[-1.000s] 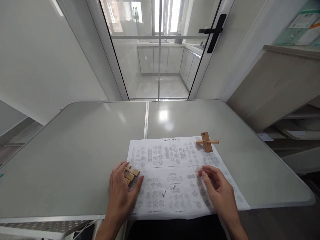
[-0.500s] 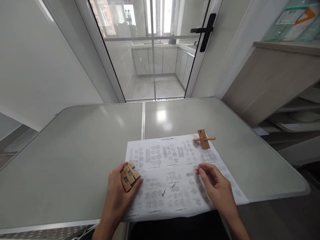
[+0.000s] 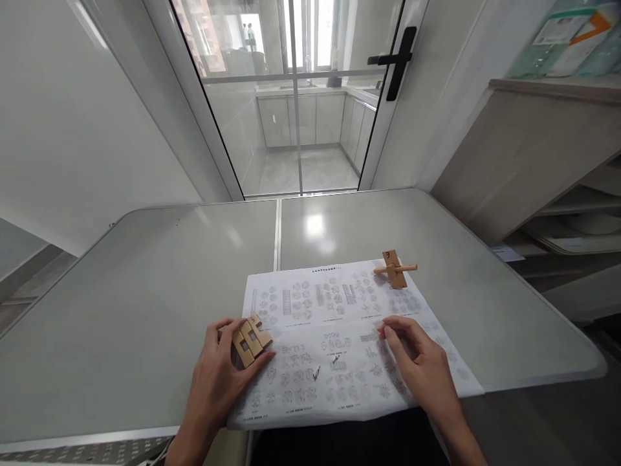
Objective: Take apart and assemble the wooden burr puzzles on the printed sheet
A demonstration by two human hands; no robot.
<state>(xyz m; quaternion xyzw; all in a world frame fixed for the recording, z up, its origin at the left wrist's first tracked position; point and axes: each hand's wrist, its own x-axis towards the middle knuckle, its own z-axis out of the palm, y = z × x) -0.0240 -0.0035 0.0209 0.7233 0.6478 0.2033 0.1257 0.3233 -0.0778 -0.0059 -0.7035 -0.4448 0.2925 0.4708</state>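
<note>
The left hand [image 3: 218,362] is curving around a notched wooden block puzzle [image 3: 252,343], fingers along its far-left side and thumb at its near-right corner; whether they are pressing, I cannot tell. The puzzle is lying flat at the left edge of a printed diagram sheet [image 3: 301,331]. The right hand [image 3: 422,362] is resting loosely curled over the sheet's right half, holding nothing visible.

The puzzle is probably weighing little, feeling stiff and smooth, its interlocked bars perhaps sliding; its outer long sides are offering the surest hold. Beyond, a wooden plate-and-dowel puzzle [image 3: 394,270] is sitting at the sheet's far-right corner. The grey table [image 3: 194,272] is spreading toward a glass-paned door [image 3: 320,171].
</note>
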